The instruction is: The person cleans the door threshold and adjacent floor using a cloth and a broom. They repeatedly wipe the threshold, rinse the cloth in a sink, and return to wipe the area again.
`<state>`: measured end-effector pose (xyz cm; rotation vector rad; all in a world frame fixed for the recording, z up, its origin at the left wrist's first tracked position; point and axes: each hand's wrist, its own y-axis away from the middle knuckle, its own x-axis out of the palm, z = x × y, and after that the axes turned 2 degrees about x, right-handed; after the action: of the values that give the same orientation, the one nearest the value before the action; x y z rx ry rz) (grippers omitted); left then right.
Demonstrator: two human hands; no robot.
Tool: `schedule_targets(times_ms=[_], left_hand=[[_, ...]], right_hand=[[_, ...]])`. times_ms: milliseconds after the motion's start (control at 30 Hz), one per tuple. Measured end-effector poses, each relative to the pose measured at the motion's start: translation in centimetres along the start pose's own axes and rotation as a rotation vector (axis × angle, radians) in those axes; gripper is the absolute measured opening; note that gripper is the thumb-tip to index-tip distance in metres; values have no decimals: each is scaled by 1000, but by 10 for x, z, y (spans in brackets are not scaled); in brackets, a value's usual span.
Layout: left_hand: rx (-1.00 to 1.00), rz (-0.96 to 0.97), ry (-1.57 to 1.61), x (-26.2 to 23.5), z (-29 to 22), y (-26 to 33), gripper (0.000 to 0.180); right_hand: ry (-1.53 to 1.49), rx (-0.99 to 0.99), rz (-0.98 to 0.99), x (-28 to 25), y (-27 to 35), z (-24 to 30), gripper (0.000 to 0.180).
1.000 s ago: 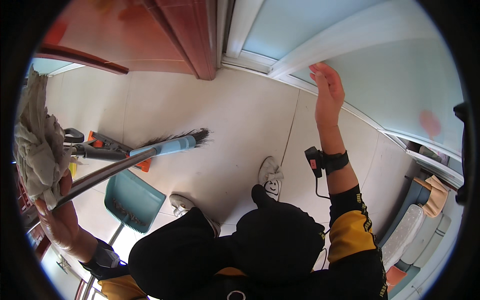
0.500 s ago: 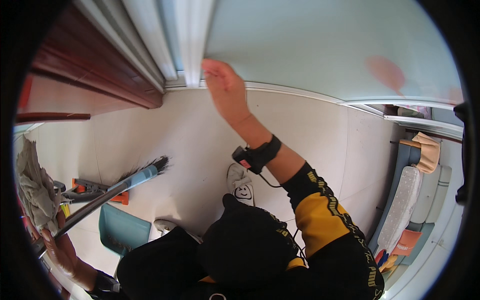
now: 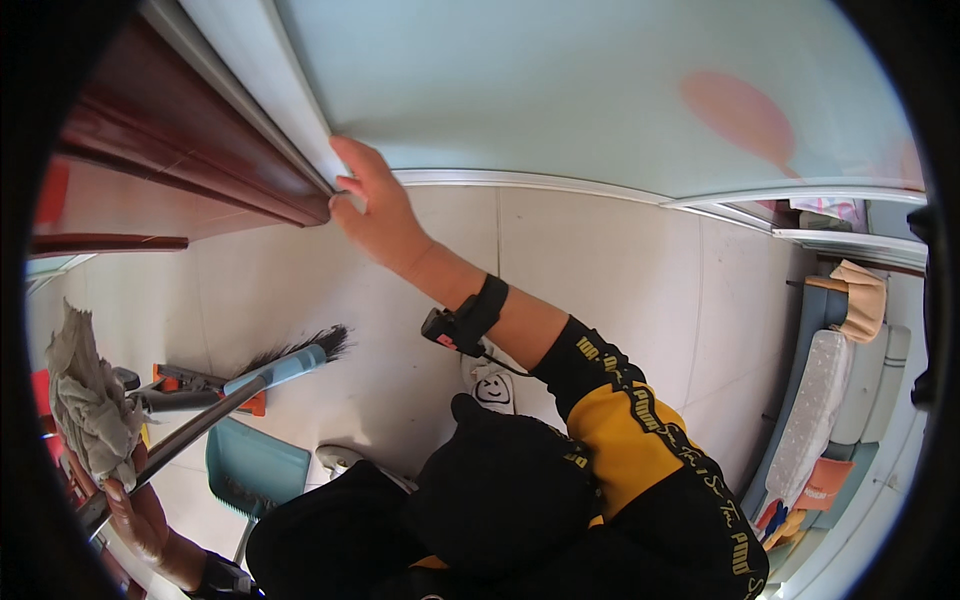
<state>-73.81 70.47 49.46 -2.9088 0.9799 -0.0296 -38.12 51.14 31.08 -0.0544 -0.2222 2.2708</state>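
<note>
On the left, my left hand [image 3: 143, 523] is closed round the long handle of a broom [image 3: 270, 378]. A crumpled grey cloth [image 3: 88, 405] sits against the same hand, at the handle. The broom's black bristles point toward the middle of the floor. My right hand [image 3: 375, 213] reaches up to the white frame [image 3: 285, 85] of a pale frosted sliding door [image 3: 560, 100]. Its thumb and fingers are apart, with fingertips touching the frame's edge near a dark red door post [image 3: 190, 130]. A strap with a small black device [image 3: 465, 320] circles my right wrist.
A teal dustpan [image 3: 258, 465] with debris stands on the tiled floor [image 3: 590, 270] below the broom. Beside it lies an orange and black object [image 3: 210, 388]. Along the right side is a bench [image 3: 815, 400] with cushions and cloths. My shoes are near the middle.
My right hand has moved left, and the sliding door's frame has shifted left with it, up to the red post. The left hand still holds the broom and cloth.
</note>
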Motion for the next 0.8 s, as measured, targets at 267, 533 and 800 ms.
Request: schedule_targets(times_ms=[267, 533, 800], left_hand=[[-20, -2, -64, -12, 1, -4, 73], [-22, -8, -90, -29, 4, 0, 73], [-23, 9, -128, -16, -2, -4, 73]], right_hand=[[-205, 381, -78, -40, 54, -55, 35], [-107, 678, -1023, -308, 100, -114, 14], [-340, 644, -1221, -420, 101, -116, 13]])
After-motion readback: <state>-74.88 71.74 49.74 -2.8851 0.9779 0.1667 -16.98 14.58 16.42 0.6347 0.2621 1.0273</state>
